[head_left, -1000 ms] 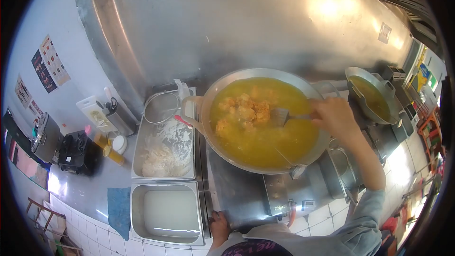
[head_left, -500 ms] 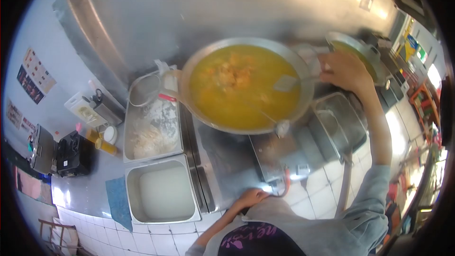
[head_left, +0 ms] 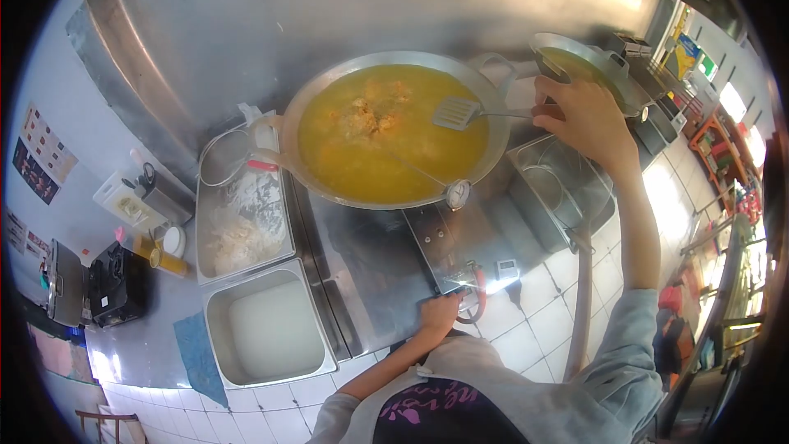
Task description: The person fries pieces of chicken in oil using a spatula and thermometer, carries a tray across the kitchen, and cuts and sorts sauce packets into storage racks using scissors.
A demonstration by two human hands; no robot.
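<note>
My right hand [head_left: 585,122] grips the handle of a slotted metal spatula [head_left: 457,113], whose flat blade is over the right side of a large wok [head_left: 386,201]. Yellow oil [head_left: 345,173] fills the wok, with browned, battered pieces of food [head_left: 371,113] clustered left of centre. A dial thermometer [head_left: 458,194] rests on the near rim, its thin stem in the oil. Down at the stove's front edge, my left hand [head_left: 441,312] is closed beside a red hose [head_left: 481,296]; whatever its fingers hold is hidden.
On the left stand a metal pan of white flour [head_left: 246,230] with a strainer [head_left: 226,156] over it, and a pan of whitish liquid [head_left: 271,333]. Right of the wok are a metal basin [head_left: 559,168], a long wooden handle [head_left: 580,304] and a second wok [head_left: 575,49].
My head view has shifted. The spatula blade now shows more clearly and sits nearer the food. My left hand has moved closer to the red hose, with its fingers curled.
</note>
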